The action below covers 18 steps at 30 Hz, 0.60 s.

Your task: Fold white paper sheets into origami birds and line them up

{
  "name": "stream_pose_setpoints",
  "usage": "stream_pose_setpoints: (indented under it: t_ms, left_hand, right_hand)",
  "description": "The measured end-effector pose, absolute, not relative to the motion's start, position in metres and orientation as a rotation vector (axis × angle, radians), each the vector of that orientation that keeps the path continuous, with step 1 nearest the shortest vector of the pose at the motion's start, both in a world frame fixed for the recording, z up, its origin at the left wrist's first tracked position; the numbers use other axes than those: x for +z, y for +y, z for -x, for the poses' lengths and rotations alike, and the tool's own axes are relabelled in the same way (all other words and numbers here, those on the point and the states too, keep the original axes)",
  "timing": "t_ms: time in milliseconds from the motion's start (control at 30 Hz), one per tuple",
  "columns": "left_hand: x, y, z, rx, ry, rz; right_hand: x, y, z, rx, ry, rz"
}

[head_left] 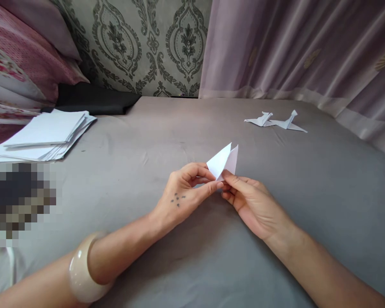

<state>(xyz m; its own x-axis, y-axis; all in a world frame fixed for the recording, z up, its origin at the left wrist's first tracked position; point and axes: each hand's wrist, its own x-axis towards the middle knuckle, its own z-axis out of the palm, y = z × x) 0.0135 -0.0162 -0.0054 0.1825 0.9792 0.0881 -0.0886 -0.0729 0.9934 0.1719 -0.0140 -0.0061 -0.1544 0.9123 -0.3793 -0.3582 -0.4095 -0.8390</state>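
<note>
Both hands hold a small piece of folded white paper (220, 161) above the grey sheet, near the middle of the view. Two pointed flaps of it stand up and away from me, a little apart. My left hand (189, 186) pinches its lower left edge between thumb and fingers. On the other side my right hand (248, 196) is closed on the lower corner, thumb on top. Fingertips of the two hands nearly meet under the paper, so its bottom is partly hidden. A wide cream bangle (83, 271) circles my left forearm.
Two folded white paper birds (261, 119) lie at the back right of the grey-covered surface (141, 145). A stack of white paper (45, 132) is at the left, with a black cloth-like item (96, 98) behind it. Curtains (276, 51) hang at the right; a blurred patch covers something at left.
</note>
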Motion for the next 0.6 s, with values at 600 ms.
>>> stream_pose_setpoints:
  t_ms: [600]
  left_hand:
    - [-0.0010, -0.0111, -0.0140, 0.941, 1.095, -0.964]
  right_hand:
    - [-0.0103, -0.0126, -0.1740, 1.479, -1.079, 1.267]
